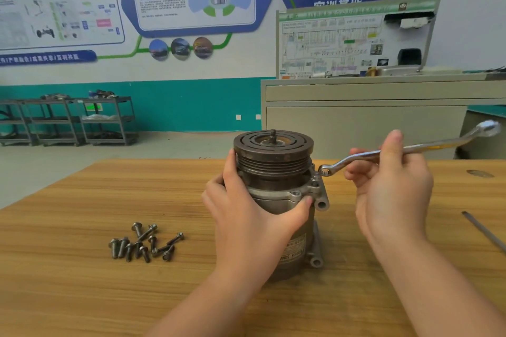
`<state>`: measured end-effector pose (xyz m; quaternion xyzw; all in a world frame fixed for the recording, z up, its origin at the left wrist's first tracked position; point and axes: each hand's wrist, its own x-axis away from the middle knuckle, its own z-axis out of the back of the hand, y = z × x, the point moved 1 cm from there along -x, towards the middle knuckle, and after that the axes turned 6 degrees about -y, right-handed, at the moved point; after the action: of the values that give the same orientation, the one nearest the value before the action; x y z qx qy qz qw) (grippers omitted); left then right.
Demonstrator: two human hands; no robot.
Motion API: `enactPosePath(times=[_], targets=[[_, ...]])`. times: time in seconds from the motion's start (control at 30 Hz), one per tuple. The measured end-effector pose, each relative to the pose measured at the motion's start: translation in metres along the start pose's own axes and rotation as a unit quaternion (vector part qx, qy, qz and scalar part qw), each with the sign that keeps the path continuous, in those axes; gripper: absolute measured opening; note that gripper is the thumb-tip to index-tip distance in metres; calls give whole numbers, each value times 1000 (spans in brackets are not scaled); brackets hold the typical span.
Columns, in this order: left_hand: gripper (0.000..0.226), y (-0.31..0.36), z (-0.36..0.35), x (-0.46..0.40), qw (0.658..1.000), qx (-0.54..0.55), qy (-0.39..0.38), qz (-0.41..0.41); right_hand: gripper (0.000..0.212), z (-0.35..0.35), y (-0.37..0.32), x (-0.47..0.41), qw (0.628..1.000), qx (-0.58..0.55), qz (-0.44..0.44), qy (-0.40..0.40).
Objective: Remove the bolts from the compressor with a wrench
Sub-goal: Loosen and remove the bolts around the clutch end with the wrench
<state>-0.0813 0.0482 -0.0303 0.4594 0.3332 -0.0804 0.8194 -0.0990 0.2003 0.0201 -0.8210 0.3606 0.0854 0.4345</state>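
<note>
A workshop with poster-covered walls and a teal band behind holds a wood-grain counter [82, 295], and the compressor [282, 200] stands upright near its middle, pulley end up. The left hand [246, 216] wraps the housing just under the grooved pulley, fingers curled round the far side and thumb pressed against the front flange, bracing it. The right hand [391, 186] grips the shank of the wrench [405, 149], its fingers closed on the metal with the thumb on top. The near ring end of the wrench sits at the upper mounting flange on the compressor's right side, at or just above a bolt there; whether it is fully seated on the head is hard to tell.

To the left on the counter lies a loose pile of bolts [145, 242], roughly a dozen, well apart from the compressor. Judging by that heap, most of the removal looks finished, and the bolt at the right flange is the one in hand. Whether others remain on the hidden far side cannot be told. A thin metal tool [484, 232] lies at the counter's right edge.
</note>
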Motion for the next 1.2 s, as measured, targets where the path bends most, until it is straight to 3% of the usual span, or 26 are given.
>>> enactPosePath(times=[0.2,0.37,0.43,0.6,0.77,0.87,0.93,1.0,1.13,1.2], targets=[[120,0,1,0,1000,-10,1,-2,15,-8,-3,21,971,132,186,-70],[120,1,1,0,1000,-16,9,-8,23,-7,2,35,879,224,374,-195],[120,0,2,0,1000,-12,5,-8,25,-6,7,39,868,229,397,-192],[118,2,2,0,1000,-8,0,-4,17,-3,12,34,915,149,360,-100],[121,2,3,0,1000,-11,-4,-1,19,-1,13,29,948,66,290,-113],[121,1,2,1,1000,-11,-6,-4,26,4,12,6,987,-50,72,-135],[121,1,2,1,1000,-12,-5,-4,32,6,13,-11,969,-117,-139,-167],[121,1,2,0,1000,-5,-5,-1,35,7,14,-19,938,-153,-261,-169],[121,0,3,0,1000,-1,-8,-4,30,5,9,-20,940,-255,-206,-97],[121,0,3,-1,1000,-5,-8,-4,29,6,4,-16,971,-192,-123,-78]])
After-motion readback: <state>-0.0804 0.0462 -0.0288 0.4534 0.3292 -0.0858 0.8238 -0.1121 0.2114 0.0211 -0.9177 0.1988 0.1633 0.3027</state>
